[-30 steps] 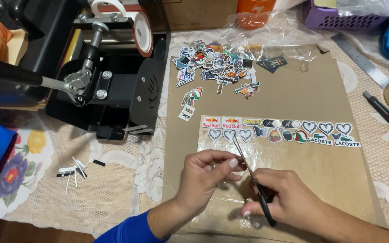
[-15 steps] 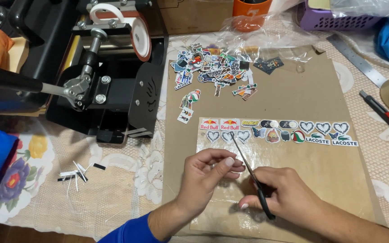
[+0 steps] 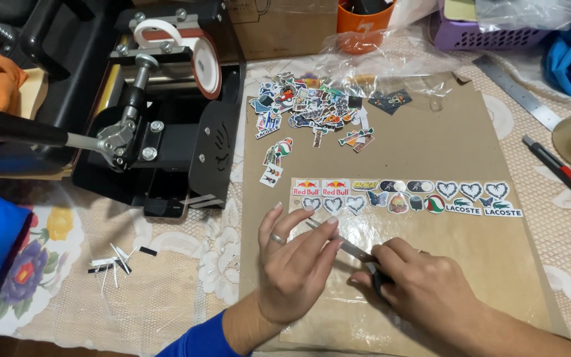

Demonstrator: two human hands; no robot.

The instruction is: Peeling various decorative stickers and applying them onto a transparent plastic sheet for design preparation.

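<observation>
My left hand (image 3: 295, 264), with a ring on one finger, lies flat on a clear sticker sheet (image 3: 404, 197) printed with two rows of hearts, logos and small pictures. Its fingertips rest over the metal blades of a pair of scissors (image 3: 345, 246). My right hand (image 3: 424, 291) grips the scissors' black handles just to the right, and the blades point up-left toward the sheet's left end. The sheet rests on a brown cardboard board (image 3: 451, 132). A pile of cut-out stickers (image 3: 312, 109) sits at the board's far left.
A black mug heat press (image 3: 160, 132) with a long handle stands to the left. Paper scraps (image 3: 117, 261) lie on the lace tablecloth. A metal ruler (image 3: 517, 92), a red-black utility knife (image 3: 563, 175), an orange cup (image 3: 359, 23) and a purple basket (image 3: 470, 33) sit to the right and behind.
The scissors have swung flatter and to the left, away from the sticker rows. My left fingers have spread over the blades. The view has shifted slightly.
</observation>
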